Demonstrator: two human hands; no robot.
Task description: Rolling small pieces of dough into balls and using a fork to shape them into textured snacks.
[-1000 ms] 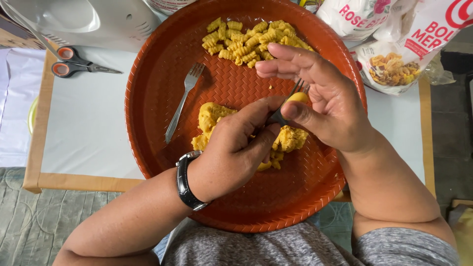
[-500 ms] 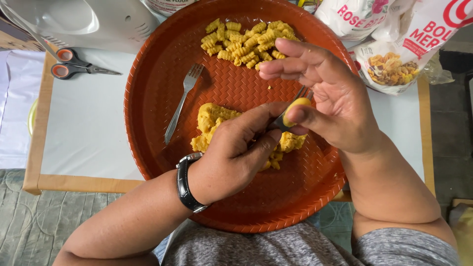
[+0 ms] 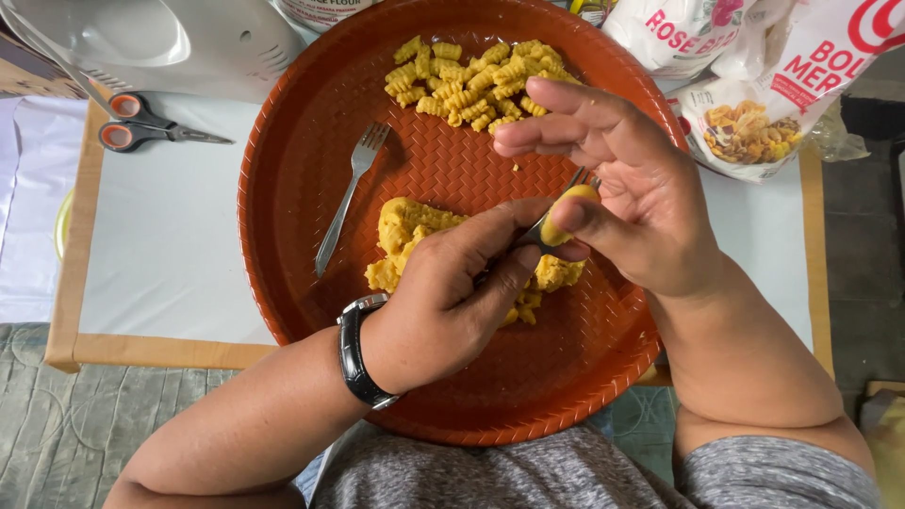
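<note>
Small yellow dough piece (image 3: 564,215) pressed on a fork (image 3: 551,219), above the dough lump (image 3: 415,236)

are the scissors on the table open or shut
Shut. The scissors lie flat on the white table left of the round tray, blades together in one narrow point, orange-lined handles side by side.

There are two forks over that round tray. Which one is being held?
The fork near the middle, gripped by the left hand with yellow dough pressed on it by the right hand. The other fork lies untouched on the tray, further left.

Two forks (image 3: 351,193) (image 3: 556,212) — one tray (image 3: 302,236) — one scissors (image 3: 141,123).
</note>
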